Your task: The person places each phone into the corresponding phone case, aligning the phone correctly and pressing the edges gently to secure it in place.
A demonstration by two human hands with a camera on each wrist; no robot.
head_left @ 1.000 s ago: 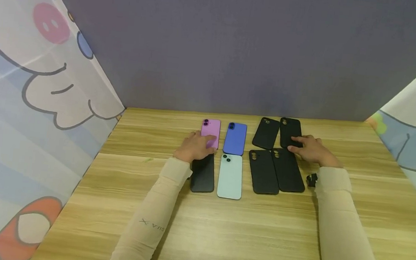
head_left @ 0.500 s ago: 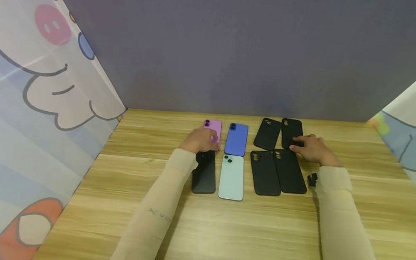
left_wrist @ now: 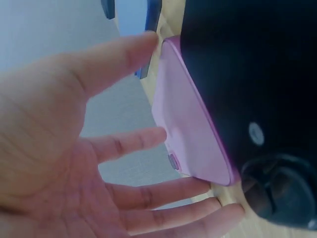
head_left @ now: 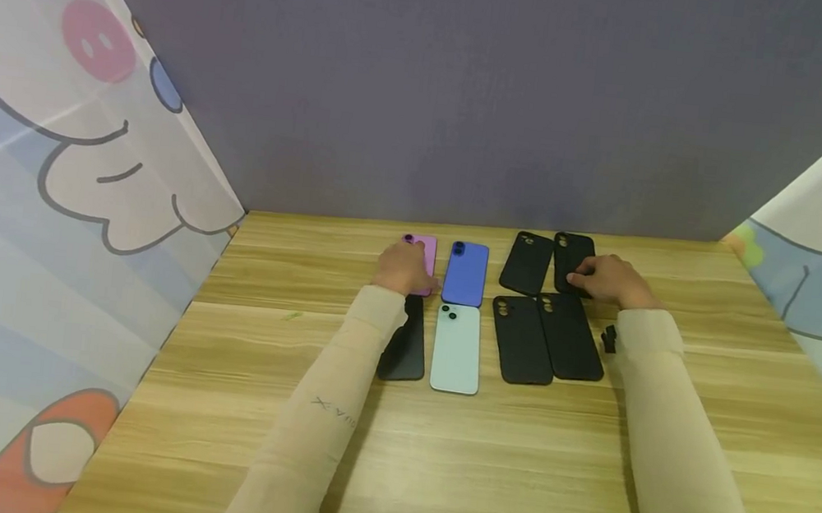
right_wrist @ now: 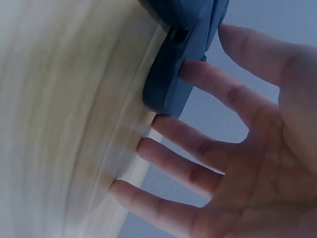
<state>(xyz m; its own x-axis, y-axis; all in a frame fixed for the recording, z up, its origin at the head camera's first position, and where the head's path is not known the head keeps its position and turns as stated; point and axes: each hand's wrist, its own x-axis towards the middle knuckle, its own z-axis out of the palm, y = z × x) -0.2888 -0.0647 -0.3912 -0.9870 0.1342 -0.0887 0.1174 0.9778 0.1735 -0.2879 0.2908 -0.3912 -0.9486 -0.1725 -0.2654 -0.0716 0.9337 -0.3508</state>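
Fingers spread, my left hand (head_left: 403, 269) covers much of a pink phone (left_wrist: 193, 119) lying face down. In the left wrist view the index fingertip touches its back, and the middle finger reaches its edge. The thumb tip is close to one corner. Directly below lies a black phone (head_left: 405, 355), partly under the sleeve. My right hand (head_left: 613, 279) is at the black phone case (head_left: 571, 254) in the far right corner of the group. On the case (right_wrist: 171, 82) its index fingertip rests, while the middle fingertip meets one end and the other fingertips touch the table.
A blue phone (head_left: 465, 274) and a pale green phone (head_left: 456, 352) lie right of the left hand. Further black cases (head_left: 522, 341) lie beside them. A small black object (head_left: 609, 339) sits by the right cuff. A grey panel (head_left: 469, 113) stands behind the table.
My left hand has shifted right and a little away over the pink phone, fingers coming to its edges. My right hand has moved slightly up and left at its case. Phones and cases stay put.
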